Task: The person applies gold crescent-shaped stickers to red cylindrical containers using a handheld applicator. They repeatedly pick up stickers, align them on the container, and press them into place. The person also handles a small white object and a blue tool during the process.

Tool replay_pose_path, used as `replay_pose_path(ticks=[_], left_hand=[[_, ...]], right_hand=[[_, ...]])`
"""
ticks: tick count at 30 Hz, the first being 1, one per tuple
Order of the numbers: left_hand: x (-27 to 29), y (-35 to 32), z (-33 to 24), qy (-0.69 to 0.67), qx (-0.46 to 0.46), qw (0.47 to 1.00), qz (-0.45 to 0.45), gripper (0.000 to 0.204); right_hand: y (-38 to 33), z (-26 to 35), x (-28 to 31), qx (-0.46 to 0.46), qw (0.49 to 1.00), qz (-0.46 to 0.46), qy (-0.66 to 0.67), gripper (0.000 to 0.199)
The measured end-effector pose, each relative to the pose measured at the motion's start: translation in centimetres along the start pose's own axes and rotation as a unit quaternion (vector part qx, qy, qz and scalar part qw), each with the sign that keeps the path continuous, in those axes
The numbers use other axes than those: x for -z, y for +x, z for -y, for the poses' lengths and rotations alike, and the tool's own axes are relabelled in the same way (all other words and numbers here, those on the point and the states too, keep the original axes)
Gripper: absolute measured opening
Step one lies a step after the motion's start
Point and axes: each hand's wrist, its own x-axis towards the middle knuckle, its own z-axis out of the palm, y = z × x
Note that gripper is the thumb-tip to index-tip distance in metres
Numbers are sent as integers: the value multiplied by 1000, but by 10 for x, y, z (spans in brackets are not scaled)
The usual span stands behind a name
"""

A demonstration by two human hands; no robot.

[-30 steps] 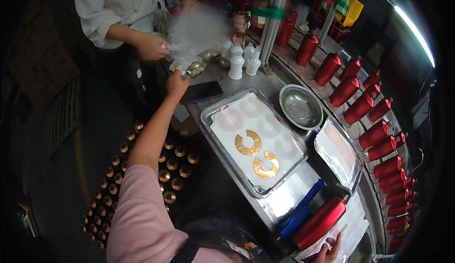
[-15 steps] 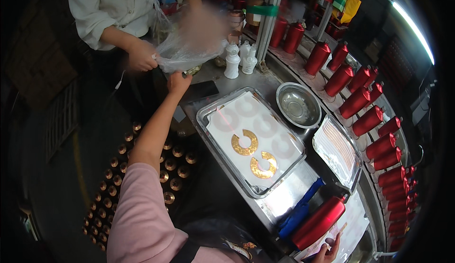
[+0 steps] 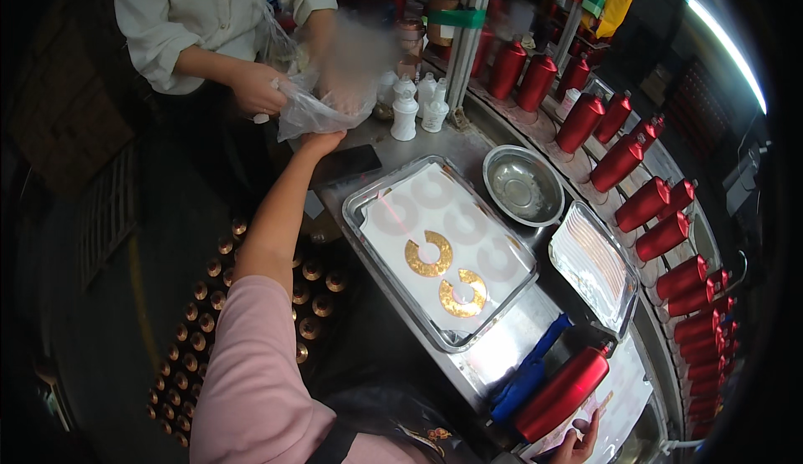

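My left hand (image 3: 318, 142) reaches far forward on a pink-sleeved arm and grips the bottom of a clear plastic bag (image 3: 322, 104). A person in a white shirt (image 3: 209, 12) also holds that bag, one hand (image 3: 259, 88) at its left side. Only the fingertips of my right hand (image 3: 579, 441) show at the lower edge, next to a red bottle (image 3: 562, 393) that lies on its side over a white sheet. A steel tray (image 3: 368, 205) in front of me holds white paper with two gold C-shaped pieces (image 3: 428, 255) on it.
A steel bowl (image 3: 524, 186) and a smaller tray (image 3: 595, 265) sit to the right. Several red bottles (image 3: 644, 205) line the curved bench edge. White bottles (image 3: 418, 104) stand behind the tray. Many small gold caps (image 3: 209, 297) lie on the floor at left. A blue cloth (image 3: 527, 372) lies by the bottle.
The other person's hands and the bag have come lower and closer to my left hand, which stays under the bag. My right hand has hardly moved.
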Motion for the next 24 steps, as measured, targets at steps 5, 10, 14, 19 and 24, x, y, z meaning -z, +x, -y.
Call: replay_pose_path(ticks=[5,10,14,19,24], left_hand=[[28,-48,-7,55,19,998,34,62],[76,-91,-11,-23,101,980,168,70],[78,-119,-14,-173,-15,982,78,81],[73,-123,-15,-76,-26,993,92,85],[75,-127,-25,-99,-46,994,27,78]], right_hand=[[-3,-4,10,-1,999,-20,-31,55],[3,3,4,48,997,-23,-49,54],[9,21,1,63,998,-24,8,70],[0,36,19,48,998,-27,13,66],[-19,26,43,-6,999,-36,-22,55]])
